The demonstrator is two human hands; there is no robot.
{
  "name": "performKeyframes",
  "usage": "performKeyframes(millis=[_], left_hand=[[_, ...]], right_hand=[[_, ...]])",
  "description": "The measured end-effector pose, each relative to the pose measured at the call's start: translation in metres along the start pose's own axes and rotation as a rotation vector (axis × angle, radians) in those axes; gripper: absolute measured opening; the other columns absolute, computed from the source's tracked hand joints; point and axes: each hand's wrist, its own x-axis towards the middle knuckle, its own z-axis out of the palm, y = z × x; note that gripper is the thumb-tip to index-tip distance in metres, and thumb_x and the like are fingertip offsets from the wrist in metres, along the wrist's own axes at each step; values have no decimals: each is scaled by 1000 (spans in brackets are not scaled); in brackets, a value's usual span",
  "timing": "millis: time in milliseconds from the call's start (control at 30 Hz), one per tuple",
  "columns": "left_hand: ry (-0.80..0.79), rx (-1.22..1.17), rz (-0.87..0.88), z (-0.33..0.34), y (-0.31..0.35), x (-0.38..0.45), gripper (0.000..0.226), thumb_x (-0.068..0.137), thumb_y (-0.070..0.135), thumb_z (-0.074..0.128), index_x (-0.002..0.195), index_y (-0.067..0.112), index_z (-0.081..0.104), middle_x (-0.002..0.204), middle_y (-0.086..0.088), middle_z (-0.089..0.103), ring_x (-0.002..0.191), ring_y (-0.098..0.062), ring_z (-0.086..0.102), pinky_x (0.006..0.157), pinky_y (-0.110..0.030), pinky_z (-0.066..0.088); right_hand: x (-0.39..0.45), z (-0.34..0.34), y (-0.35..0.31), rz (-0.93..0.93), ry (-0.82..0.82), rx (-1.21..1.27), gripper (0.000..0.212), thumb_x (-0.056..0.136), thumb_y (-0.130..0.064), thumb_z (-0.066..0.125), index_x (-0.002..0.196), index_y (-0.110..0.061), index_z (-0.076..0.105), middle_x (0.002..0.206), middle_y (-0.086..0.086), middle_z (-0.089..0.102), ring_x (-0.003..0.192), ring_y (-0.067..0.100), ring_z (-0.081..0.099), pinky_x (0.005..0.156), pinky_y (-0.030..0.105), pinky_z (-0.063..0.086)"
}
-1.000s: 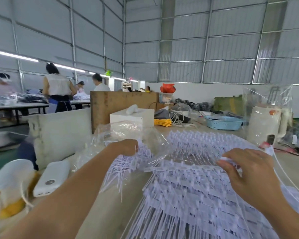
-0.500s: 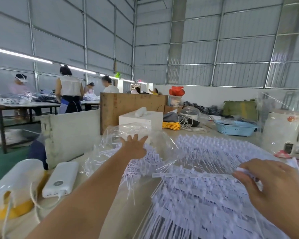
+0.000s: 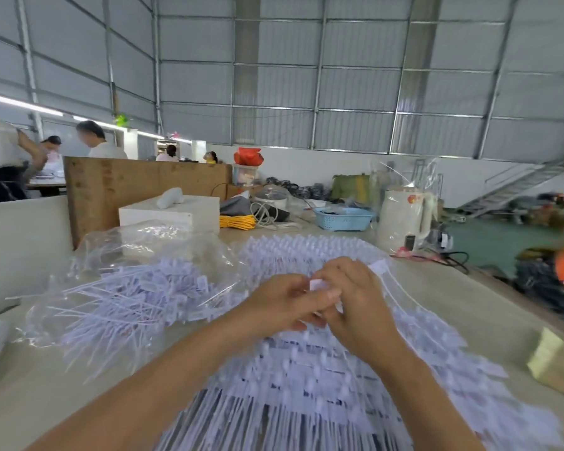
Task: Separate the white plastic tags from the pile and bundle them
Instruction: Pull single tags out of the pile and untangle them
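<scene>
A small white plastic tag (image 3: pixel 318 284) sits pinched between the two hands, right at the centre of the counter (image 3: pixel 469 307), just above the big fanned-out sheet of tags (image 3: pixel 306 379). The left hand (image 3: pixel 284 299) curls its fingers round the tag from the left, and the right hand (image 3: pixel 352 297) closes on it from the right, so both grips are grasping the same piece, fingertips touching. A second tag head (image 3: pixel 379 265) pokes out past the right hand's knuckles, with thin white tails trailing down the far side of that hand.

The tags are flat, pale, almost lilac-white, each a small rectangular head on a long thin strip. Under the hands they lie in ordered rows, strips running toward the near edge of the counter; the nearest rows are blurred. To the left, a loose heap of tags (image 3: pixel 134 297) lies jumbled inside a crumpled clear plastic bag (image 3: pixel 150 242), well apart from the hands.

Farther back on the counter stand a white box (image 3: pixel 176 214), a yellow cord bundle (image 3: pixel 236 221), a blue plastic basket (image 3: pixel 344 219) and a white kettle in plastic wrap (image 3: pixel 404 219). Other workers (image 3: pixel 100 143) stand at tables beyond a wooden board (image 3: pixel 137 187).
</scene>
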Motion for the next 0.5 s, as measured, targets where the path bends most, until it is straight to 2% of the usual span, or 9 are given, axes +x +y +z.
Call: performKeyframes(millis=[67,100,133,200,267,333,367,433,500], left_hand=[[23,-185,-16,11,-15,7,28,85,36,63,94,9,67,94,-12,72,92,-20,70,88,-33,55],[67,-270,-26,14,-23,11,29,87,31,62,92,3,67,92,-16,72,91,-24,70,88,-35,55],[114,-358,-50,16,-30,14,29,89,26,62,92,-3,66,88,-19,71,88,-26,70,86,-36,56],[187,-497,-111,19,-40,17,27,91,16,60,92,-11,63,78,-17,71,73,-23,70,72,-32,58],[271,-574,-110,19,-44,19,20,92,12,58,87,-6,65,69,-13,71,59,-19,68,56,-25,55],[380,-615,-33,15,-43,20,17,92,11,57,87,-2,66,74,-14,73,62,-21,70,56,-25,56],[427,-612,30,13,-41,20,17,92,12,57,89,-1,66,78,-14,74,67,-22,71,59,-25,57],[477,-606,191,8,-33,20,17,92,14,56,92,0,65,83,-14,74,75,-23,72,62,-23,56],[460,-611,343,7,-27,17,17,92,17,55,92,3,65,87,-15,74,80,-26,72,63,-22,55]], right_hand=[[-2,1,0,78,-83,148,16,82,-19,48,90,-9,56,88,-2,51,78,16,51,71,25,38],[-4,3,1,126,-135,200,16,82,-18,52,96,-10,53,93,-2,51,81,14,51,69,23,38],[-6,5,2,163,-195,231,25,82,-17,58,106,-12,50,102,-2,52,89,14,52,71,23,40],[-10,9,6,200,-306,250,55,79,-24,70,126,-18,42,124,-4,48,109,12,48,86,22,42],[-10,8,10,207,-329,231,76,74,-37,76,136,-21,35,135,-7,39,122,9,39,104,29,34],[-9,1,12,261,-282,175,85,72,-50,73,140,-21,32,139,-8,34,126,9,34,111,41,28],[-8,-4,14,322,-256,166,90,69,-58,70,141,-22,31,141,-6,33,128,11,33,112,42,27],[-5,-16,17,457,-205,203,99,60,-66,61,143,-24,28,145,-3,31,131,13,34,108,29,27],[-4,-31,23,549,-217,206,106,54,-70,59,145,-27,25,148,-2,29,132,16,35,101,26,28]])
